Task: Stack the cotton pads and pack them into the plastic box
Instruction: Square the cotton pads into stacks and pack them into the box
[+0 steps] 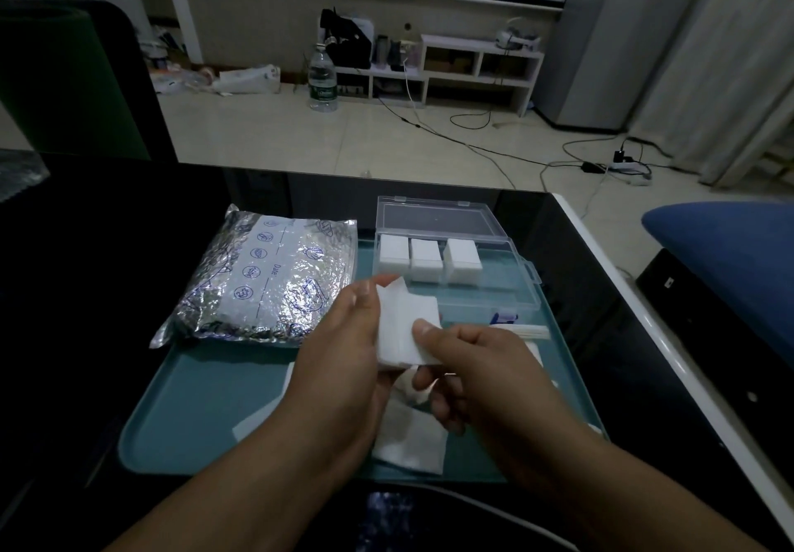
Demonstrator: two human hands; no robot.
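Observation:
Both hands hold a small stack of white cotton pads (401, 328) above the teal tray (189, 414). My left hand (343, 362) cups the stack from the left with its thumb at the top corner. My right hand (468, 371) pinches the stack's lower right edge, thumb on top. The clear plastic box (485, 289) lies open at the back right of the tray, lid folded back, with three stacks of pads (427, 259) along its far side. More loose pads (412, 439) lie on the tray under my hands.
A silver foil bag (266, 276) with blue print lies at the tray's back left. A small blue-and-white item (505, 318) and a pale strip lie in front of the box. The tray rests on a black table (107, 250); a blue seat (726, 250) stands to the right.

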